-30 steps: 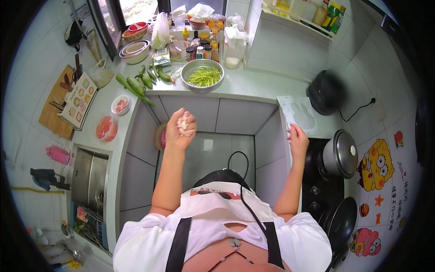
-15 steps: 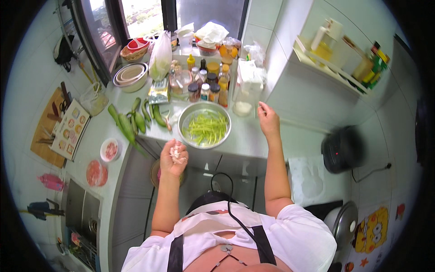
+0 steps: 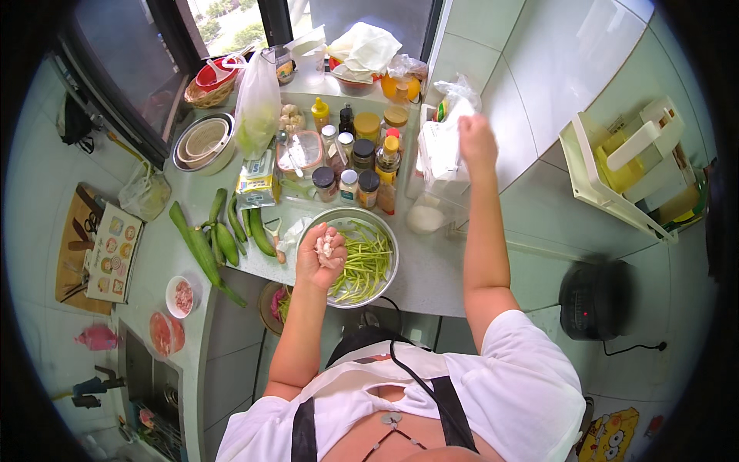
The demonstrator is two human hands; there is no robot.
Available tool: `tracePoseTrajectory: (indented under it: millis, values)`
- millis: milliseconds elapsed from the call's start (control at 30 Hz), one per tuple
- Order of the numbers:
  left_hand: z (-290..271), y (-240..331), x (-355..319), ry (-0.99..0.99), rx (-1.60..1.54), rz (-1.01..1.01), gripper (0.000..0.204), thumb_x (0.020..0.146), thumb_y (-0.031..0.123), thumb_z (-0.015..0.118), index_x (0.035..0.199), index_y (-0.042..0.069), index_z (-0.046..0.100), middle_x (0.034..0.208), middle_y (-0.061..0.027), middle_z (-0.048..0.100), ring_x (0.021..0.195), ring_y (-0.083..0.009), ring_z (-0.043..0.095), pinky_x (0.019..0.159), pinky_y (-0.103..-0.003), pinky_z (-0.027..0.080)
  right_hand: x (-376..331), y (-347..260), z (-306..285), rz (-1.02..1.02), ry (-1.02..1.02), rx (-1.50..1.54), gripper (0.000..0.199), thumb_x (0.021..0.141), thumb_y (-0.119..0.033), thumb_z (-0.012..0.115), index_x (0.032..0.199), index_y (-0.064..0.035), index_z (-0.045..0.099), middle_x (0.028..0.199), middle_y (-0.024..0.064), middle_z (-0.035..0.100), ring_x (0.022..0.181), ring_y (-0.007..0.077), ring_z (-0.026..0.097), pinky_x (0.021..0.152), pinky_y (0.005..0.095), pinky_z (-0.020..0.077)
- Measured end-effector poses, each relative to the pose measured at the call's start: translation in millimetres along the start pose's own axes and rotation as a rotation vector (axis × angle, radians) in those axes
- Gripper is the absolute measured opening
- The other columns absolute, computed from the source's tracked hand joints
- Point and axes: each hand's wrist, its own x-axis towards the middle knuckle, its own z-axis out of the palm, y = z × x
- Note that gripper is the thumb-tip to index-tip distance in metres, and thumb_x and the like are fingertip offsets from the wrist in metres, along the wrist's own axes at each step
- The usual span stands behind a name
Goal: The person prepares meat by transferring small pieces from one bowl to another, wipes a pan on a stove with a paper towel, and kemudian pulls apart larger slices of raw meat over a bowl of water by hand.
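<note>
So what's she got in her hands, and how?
Left hand cups small pale pieces in its palm; right hand is up at a white container, grip unclear.

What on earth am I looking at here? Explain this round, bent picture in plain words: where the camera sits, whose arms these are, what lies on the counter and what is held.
The camera sits on a person's head and looks down, so the arms rising from the lower edge are their own. Its wide lens bends straight edges, hence the round look. No machine is involved, only bare hands. The left hand is cupped around small pale pieces, perhaps peeled garlic, above a metal bowl of green vegetable strips. The right hand reaches up to a white container by the tiled wall; whether it grips it is unclear. On the counter lie long green gourds, jars and bottles and stacked bowls.
</note>
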Motion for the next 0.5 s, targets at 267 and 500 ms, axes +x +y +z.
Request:
tracePoseTrajectory:
  millis: [267,500]
  values:
    - [-7,-3,1,-0.02,-0.073,-0.052,0.017,0.078,0.012,0.055,0.066,0.003,0.046,0.059,-0.0022,0.043,0.052,-0.0096,0.039,0.038,-0.02,0.028,-23,-18,-62,-0.325,0.449,0.281,0.021,0.08,-0.019,0.052,0.096,-0.0068,0.058,0.097,0.0083,0.054,0.09,0.0247,0.053,0.078,0.0316,0.041]
    - [-5,-18,-48,-0.033,0.009,-0.093,0.015,0.078,0.012,0.054,0.068,0.003,0.047,0.059,-0.003,0.044,0.051,-0.0106,0.039,0.038,-0.021,0.028,-182,18,-107,-0.215,0.334,0.296,0.034,0.067,-0.014,0.066,0.099,-0.0075,0.055,0.103,0.0103,0.049,0.091,0.0278,0.051,0.075,0.0345,0.0423]
